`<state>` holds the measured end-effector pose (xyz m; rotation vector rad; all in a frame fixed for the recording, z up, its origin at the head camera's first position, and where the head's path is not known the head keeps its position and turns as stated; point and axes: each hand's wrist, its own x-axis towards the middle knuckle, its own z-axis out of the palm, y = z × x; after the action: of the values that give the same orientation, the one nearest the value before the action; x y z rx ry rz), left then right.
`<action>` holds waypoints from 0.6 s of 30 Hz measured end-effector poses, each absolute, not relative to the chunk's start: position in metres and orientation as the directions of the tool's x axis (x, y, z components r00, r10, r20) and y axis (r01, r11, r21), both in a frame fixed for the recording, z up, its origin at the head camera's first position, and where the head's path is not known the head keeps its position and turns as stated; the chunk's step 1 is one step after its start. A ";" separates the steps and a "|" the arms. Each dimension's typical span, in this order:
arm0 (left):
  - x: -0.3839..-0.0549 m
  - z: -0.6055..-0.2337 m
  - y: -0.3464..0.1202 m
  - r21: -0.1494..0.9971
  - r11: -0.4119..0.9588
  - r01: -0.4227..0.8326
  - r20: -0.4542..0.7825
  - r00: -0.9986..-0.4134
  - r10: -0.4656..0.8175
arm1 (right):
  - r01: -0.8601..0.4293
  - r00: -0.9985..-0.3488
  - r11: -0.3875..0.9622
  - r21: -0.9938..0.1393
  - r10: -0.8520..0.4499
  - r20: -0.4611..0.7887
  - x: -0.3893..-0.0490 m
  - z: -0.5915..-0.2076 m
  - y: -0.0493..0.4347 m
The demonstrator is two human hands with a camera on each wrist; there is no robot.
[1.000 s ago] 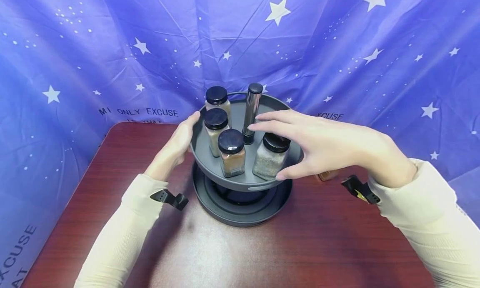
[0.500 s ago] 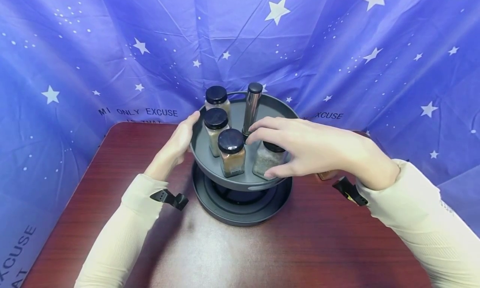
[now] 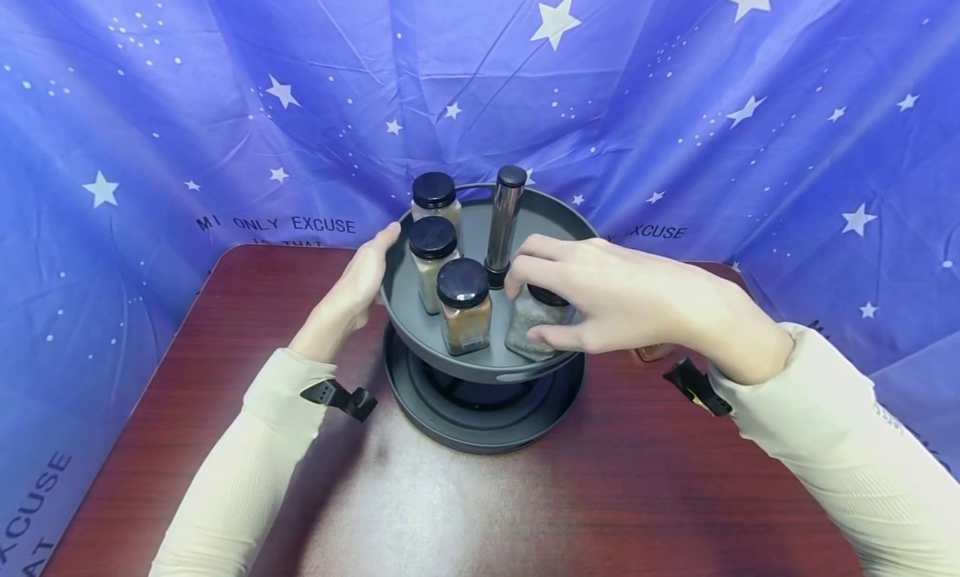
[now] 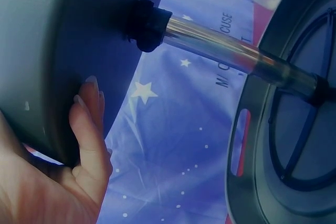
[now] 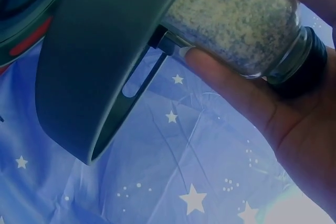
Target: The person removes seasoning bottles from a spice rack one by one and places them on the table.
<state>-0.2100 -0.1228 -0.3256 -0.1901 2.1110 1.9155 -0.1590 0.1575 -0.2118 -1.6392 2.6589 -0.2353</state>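
A two-tier dark grey turntable rack has a round upper tray [image 3: 558, 218] and a round lower tray [image 3: 480, 438]. My left hand [image 3: 348, 289] grips the upper tray's left rim; the left wrist view shows its fingers [image 4: 89, 129] curled against the underside. At the tray's right, my right hand [image 3: 607, 289] holds a square glass spice jar [image 3: 531, 323] with speckled grey-green contents and a black lid, which the hand partly covers. Thumb and fingers lie on opposite sides of this jar [image 5: 236, 24], whose base appears to stand on the tray.
Three more black-lidded jars stand on the upper tray: a brown one [image 3: 465, 323], a tan one [image 3: 429, 277] and one behind [image 3: 435, 195]. A metal post [image 3: 504, 223] rises mid-tray. Another jar [image 3: 652, 352] is on the red-brown table [image 3: 637, 494], partly behind my right wrist.
My right hand has moved slightly left and down, and its fingers have curled in around the grey-green jar. The left hand and the rack stay where they were.
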 end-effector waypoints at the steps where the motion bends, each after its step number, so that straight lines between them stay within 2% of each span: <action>1: -0.210 -0.325 -0.123 0.953 0.110 -0.284 -0.294 -0.951 0.093 | -0.885 -0.457 0.446 -0.132 -0.887 0.069 -0.159 -0.212 0.157; 13: -0.211 -0.326 -0.122 0.953 0.114 -0.279 -0.291 -0.952 0.097 | -0.888 -0.454 0.439 -0.134 -0.884 0.111 -0.159 -0.212 0.158; 18: -0.210 -0.326 -0.122 0.951 0.114 -0.287 -0.298 -0.950 0.089 | -0.876 -0.476 0.460 -0.145 -0.873 0.103 -0.160 -0.211 0.161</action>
<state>-0.2102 -0.1222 -0.3257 -0.1958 2.1149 1.9103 -0.1603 0.1609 -0.2112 -1.6155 2.6963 -0.2812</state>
